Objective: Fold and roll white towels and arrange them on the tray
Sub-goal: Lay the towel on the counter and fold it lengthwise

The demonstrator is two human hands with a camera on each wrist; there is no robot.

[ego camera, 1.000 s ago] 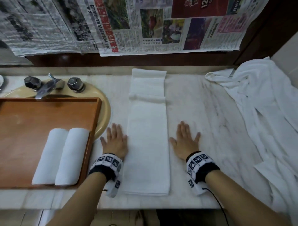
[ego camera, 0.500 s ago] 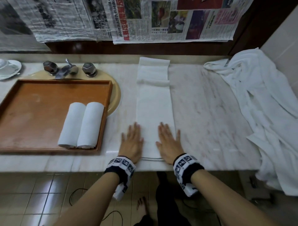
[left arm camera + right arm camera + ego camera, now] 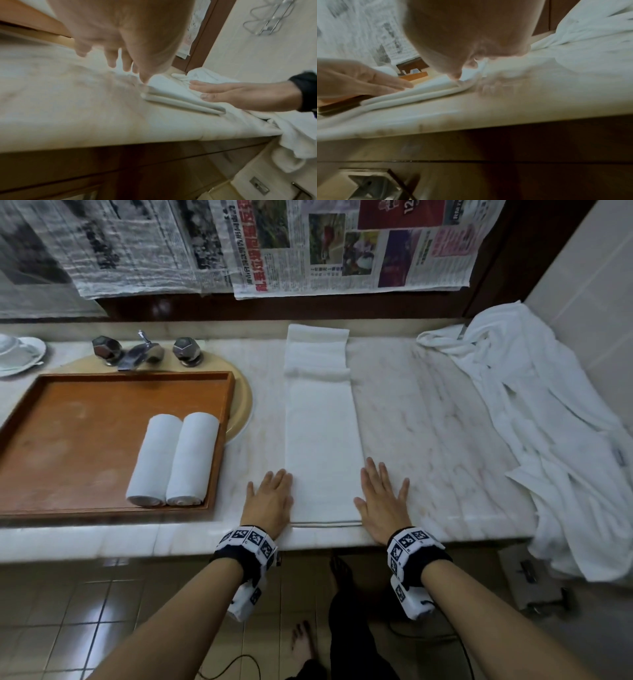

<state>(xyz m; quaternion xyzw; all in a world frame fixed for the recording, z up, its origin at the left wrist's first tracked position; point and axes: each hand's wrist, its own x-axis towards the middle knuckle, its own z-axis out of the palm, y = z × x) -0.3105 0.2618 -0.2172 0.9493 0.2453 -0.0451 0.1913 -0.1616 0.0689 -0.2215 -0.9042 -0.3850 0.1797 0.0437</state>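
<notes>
A long white towel (image 3: pixel 322 433), folded into a narrow strip, lies on the marble counter (image 3: pixel 428 419) from the back wall to the front edge. My left hand (image 3: pixel 270 498) lies flat beside the strip's near left corner, thumb side touching its edge. My right hand (image 3: pixel 383 498) lies flat at the near right corner, fingers straight. In the left wrist view the folded towel's end (image 3: pixel 175 97) shows between the left hand (image 3: pixel 120 40) and the right hand (image 3: pixel 240 94). Two rolled white towels (image 3: pixel 174 460) lie side by side in the wooden tray (image 3: pixel 68 440).
The tray sits over a sink with a chrome tap (image 3: pixel 144 352). A saucer (image 3: pixel 20 354) stands at the far left. A heap of loose white cloth (image 3: pixel 548 422) covers the counter's right end and hangs over its edge. Newspapers (image 3: pixel 308 244) hang on the back wall.
Half a second ago both hands pressed on the strip's near end; they have since slid apart and now lie flat along its two side edges.
</notes>
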